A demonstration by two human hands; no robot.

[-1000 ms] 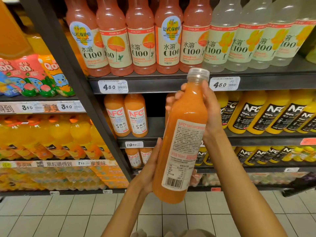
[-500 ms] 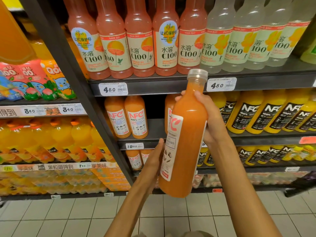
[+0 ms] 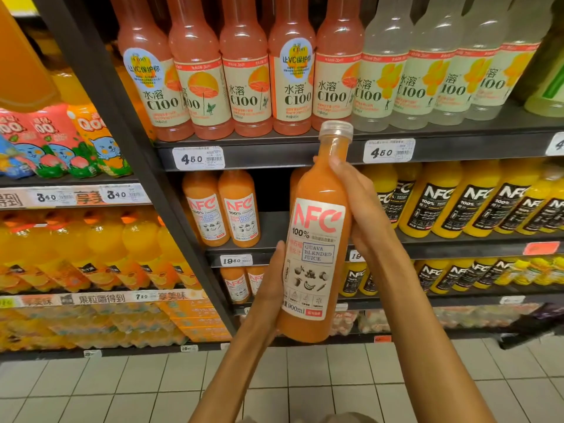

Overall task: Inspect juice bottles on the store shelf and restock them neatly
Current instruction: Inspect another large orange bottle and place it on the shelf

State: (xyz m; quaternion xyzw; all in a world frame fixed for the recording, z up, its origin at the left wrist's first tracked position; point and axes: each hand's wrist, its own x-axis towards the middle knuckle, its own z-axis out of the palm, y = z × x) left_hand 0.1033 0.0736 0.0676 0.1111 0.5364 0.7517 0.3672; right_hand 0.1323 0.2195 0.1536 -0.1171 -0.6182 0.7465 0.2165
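Note:
I hold an orange NFC guava blended juice bottle (image 3: 314, 239) upright in front of the shelves, its front label facing me and its clear cap at the top shelf's edge. My left hand (image 3: 273, 279) cups the bottle's lower left side. My right hand (image 3: 360, 209) wraps the upper right side, fingers near the neck. Two matching guava bottles (image 3: 221, 209) stand on the middle shelf (image 3: 271, 230) to the left, with a dark gap behind the held bottle.
Pink C100 bottles (image 3: 244, 71) and pale C100 bottles (image 3: 427, 71) fill the top shelf. Yellow NFC bottles (image 3: 457, 199) line the middle shelf to the right. A dark upright post (image 3: 137, 178) separates the left bay of orange drinks (image 3: 91, 248). Tiled floor (image 3: 122, 392) lies below.
The bottle has been turned in my hands: the back label with the barcode faced me a second ago, now the front NFC label faces me. Both hands kept their grip.

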